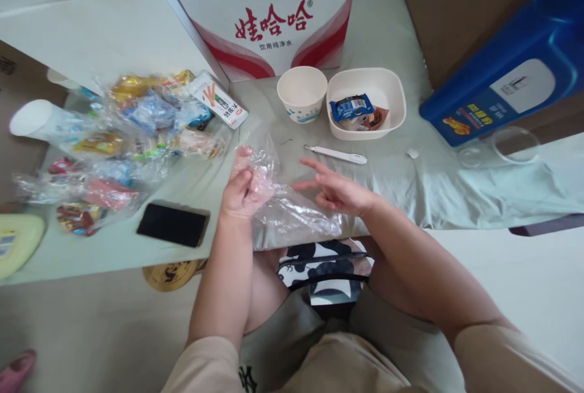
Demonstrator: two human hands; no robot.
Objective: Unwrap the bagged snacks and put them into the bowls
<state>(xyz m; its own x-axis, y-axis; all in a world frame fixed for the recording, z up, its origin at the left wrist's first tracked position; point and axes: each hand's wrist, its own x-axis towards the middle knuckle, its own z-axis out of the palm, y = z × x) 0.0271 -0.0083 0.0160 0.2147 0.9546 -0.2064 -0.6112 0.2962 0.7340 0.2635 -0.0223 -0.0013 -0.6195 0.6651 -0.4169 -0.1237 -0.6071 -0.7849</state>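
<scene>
My left hand (241, 192) is closed on a crumpled clear plastic bag (298, 213), whose loose part spreads rightward over the cloth toward the table's front edge. To the right of it, my right hand (340, 189) has two fingers stretched out and apart, with nothing held in them. Just beyond those fingertips lies a white utility knife (337, 154). A paper cup (302, 95) stands upright farther back. Beside the cup is a white plastic tub (396, 101) with a blue packet (351, 107) and a brown wrapper (378, 118) inside.
Wrapped snacks (109, 143), a small carton (219, 101) and a tipped paper cup (34, 119) crowd the left side. A phone (173, 224) lies near the front edge. Behind stands a white-and-red box (274, 28); at right are a blue bottle (497, 70) and a clear cup (515, 145).
</scene>
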